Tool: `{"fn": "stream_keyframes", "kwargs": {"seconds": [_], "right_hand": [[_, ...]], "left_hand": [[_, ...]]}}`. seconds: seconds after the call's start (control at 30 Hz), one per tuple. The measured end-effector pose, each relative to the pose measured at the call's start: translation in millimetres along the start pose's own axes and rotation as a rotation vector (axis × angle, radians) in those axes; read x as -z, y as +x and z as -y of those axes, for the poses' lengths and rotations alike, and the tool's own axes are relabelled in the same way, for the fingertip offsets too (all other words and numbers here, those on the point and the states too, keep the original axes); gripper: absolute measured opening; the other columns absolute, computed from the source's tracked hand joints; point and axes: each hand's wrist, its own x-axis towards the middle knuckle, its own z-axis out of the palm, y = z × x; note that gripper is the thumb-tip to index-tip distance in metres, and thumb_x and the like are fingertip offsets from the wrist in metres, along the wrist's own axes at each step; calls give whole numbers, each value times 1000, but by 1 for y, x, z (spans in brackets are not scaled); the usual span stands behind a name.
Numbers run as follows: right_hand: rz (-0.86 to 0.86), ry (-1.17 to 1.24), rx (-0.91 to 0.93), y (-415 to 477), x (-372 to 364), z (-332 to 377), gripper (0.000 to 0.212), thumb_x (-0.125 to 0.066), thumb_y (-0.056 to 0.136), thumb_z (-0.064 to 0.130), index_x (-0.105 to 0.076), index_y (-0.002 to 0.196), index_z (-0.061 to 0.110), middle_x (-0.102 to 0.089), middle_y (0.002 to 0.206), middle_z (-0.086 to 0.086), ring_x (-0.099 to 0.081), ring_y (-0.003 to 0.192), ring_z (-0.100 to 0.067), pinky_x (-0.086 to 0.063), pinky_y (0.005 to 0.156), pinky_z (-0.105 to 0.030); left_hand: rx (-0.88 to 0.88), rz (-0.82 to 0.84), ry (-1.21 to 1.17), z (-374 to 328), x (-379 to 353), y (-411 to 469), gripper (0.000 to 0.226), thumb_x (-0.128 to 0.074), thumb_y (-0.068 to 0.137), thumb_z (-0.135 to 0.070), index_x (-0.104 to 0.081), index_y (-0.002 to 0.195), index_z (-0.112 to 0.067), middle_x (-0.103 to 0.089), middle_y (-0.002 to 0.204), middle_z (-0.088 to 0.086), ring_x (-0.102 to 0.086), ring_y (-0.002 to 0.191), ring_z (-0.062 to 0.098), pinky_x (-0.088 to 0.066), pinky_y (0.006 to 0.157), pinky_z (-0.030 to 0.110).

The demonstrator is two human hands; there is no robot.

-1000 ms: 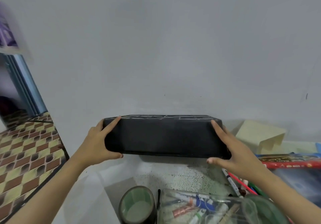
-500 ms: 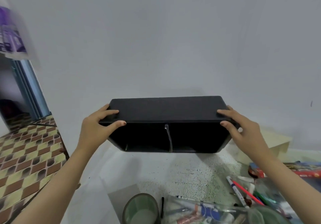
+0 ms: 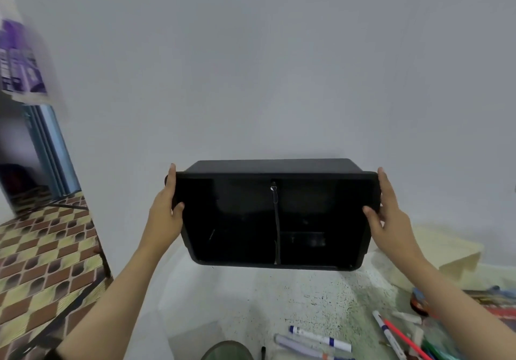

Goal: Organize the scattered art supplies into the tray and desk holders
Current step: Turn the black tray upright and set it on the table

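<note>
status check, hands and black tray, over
Left hand and right hand grip the black plastic divided tray by its ends. Tray held above the speckled white desk, opening facing camera. White markers lie below, not touching.

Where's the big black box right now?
In the head view the black box is in the middle, held up between the left hand and the right hand, above the speckled desk.
</note>
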Motion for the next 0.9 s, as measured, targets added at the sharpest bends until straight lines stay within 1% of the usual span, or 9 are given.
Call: {"fn": "stream_keyframes", "kwargs": {"seconds": [0.1,0.17,0.27,0.4,0.57,0.67,0.77,0.83,0.9], "right_hand": [[9,-52,27,-3,-12,-11,87,-50,92,0,1,143,49,-44,135,-5,-42,109,-1,-39,97,-34],[4,-75,19,-1,-18,-15,86,-51,91,-3,0,142,43,-46,130,-11,-36,103,4,-38,94,-30],[5,-99,-21,0,-22,-21,87,-50,91,-2,2,143,44,-51,121,-11,-43,101,-8,-42,93,-34],[7,-140,-49,2,-27,-26,86,-48,90,-3,1,145,40,-55,107,-10,-47,79,-10,-38,75,-24],[32,-129,-66,-4,-20,-25,88,-48,89,-2,5,149,36,-55,98,-4,-52,79,-4,-37,68,-14],[41,-140,-79,-10,-17,-20,84,-49,89,-1,2,148,32,-55,96,-3,-50,83,-1,-35,69,-9],[72,-154,-103,-8,-11,-17,82,-49,89,0,-2,150,28,-55,93,-2,-49,81,-4,-34,68,-11],[113,-172,-130,-5,-6,-16,81,-50,88,2,-6,151,27,-56,89,-3,-49,78,-4,-34,65,-10],[164,-179,-165,-4,-5,-16,77,-50,88,3,-11,151,25,-56,85,-5,-50,75,-5,-35,63,-11]], "left_hand": [[-24,-1,42,6,-7,-1,101,-51,90,4,18,138,-54,-47,127,15,-48,116,29,-40,99,39],[-19,0,61,12,-9,5,107,-52,88,5,21,134,-58,-47,123,15,-49,112,27,-41,96,38],[22,9,51,14,-11,11,106,-52,87,6,19,136,-55,-51,115,13,-50,99,21,-45,89,38],[54,29,51,15,-14,13,103,-50,88,8,18,137,-53,-50,103,8,-50,87,18,-42,78,30],[122,107,47,18,-9,12,93,-48,86,10,0,147,-42,-49,92,6,-48,76,15,-37,73,23],[128,108,65,15,-9,12,86,-46,85,11,-8,150,-31,-50,93,7,-46,79,13,-36,75,24],[125,127,62,11,-6,17,84,-44,83,13,-13,150,-27,-51,94,8,-43,71,4,-33,67,17],[153,142,49,10,-6,21,80,-42,82,14,-19,149,-22,-53,102,6,-45,71,4,-33,65,16],[198,173,45,12,-9,24,74,-41,81,14,-28,147,-17,-56,119,8,-49,81,11,-36,74,18]]}}
